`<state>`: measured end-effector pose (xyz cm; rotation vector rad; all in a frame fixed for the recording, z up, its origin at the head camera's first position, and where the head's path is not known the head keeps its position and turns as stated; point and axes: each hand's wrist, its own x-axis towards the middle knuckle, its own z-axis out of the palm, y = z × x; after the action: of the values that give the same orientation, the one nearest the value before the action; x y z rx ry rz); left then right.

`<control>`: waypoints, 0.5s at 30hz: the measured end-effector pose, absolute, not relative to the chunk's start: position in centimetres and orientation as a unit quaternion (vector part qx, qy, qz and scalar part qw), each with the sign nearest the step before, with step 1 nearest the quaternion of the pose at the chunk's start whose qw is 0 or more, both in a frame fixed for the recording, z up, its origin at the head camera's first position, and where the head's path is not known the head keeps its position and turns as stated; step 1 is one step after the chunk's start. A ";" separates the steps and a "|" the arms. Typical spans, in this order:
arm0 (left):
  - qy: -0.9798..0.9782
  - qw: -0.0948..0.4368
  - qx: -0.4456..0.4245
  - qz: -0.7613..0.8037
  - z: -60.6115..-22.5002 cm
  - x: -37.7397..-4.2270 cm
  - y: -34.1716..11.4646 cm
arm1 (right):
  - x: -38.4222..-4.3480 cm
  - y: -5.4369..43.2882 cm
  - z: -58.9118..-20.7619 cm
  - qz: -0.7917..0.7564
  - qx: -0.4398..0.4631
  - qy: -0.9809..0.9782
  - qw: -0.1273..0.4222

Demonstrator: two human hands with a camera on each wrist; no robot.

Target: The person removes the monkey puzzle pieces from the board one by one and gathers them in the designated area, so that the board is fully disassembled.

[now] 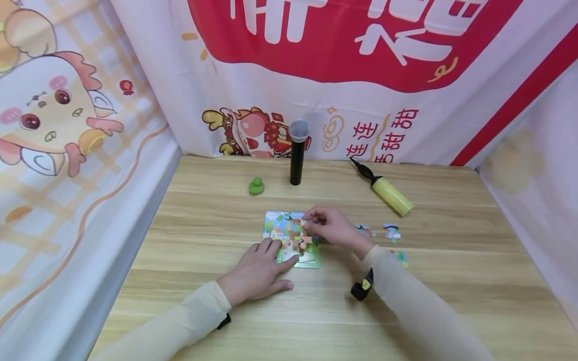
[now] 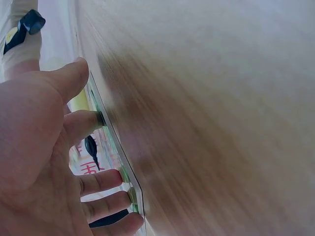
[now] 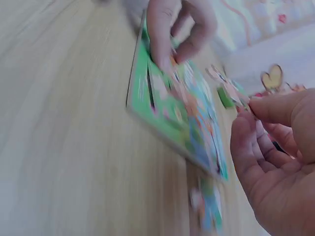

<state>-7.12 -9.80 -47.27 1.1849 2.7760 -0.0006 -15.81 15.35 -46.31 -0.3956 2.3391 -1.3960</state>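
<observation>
Jigsaw board (image 1: 275,215): mid-table, between the two hands, lying flat. Thin, square-ish. Printed scene: pale blue sky on the far side, small house with orange roof at left, brown cartoon animal figures with big eyes in the middle, green grass along the near edge. Dark, thin gap lines show in the green in the right wrist view; the print is motion-blurred there, fine detail unreadable.

Right hand (image 1: 331,226): over the board's far right, pinching a puzzle piece (image 3: 229,86) between thumb and index finger. Piece is small and pale with some colored print, blurred; held up off the board in the right wrist view.

Left hand (image 1: 257,271): fingers spread and extended, no grasp, fingertips on the board's near left part.

Three loose pieces right of the board: a blue one (image 1: 363,230) just beyond the right hand, a blue-and-white one (image 1: 392,232) farther right, a green-blue one (image 1: 399,256) nearer, partly behind the right sleeve (image 1: 420,301).

Far side of the table (image 1: 203,215): green toy (image 1: 256,186), upright microphone (image 1: 296,155) to its right, yellow-and-black hand pump (image 1: 390,195) lying at far right. Printed cloth (image 1: 280,75) hangs behind.
</observation>
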 end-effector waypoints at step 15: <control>0.917 0.066 0.392 0.013 -47.3 -7.2 -9.5 | -10.6 28.8 -46.2 -0.399 -0.109 0.892 0.185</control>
<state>-7.23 -9.52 -47.29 1.1837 2.7671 0.0387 -10.62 28.78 -46.21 -0.3077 2.5128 -1.1241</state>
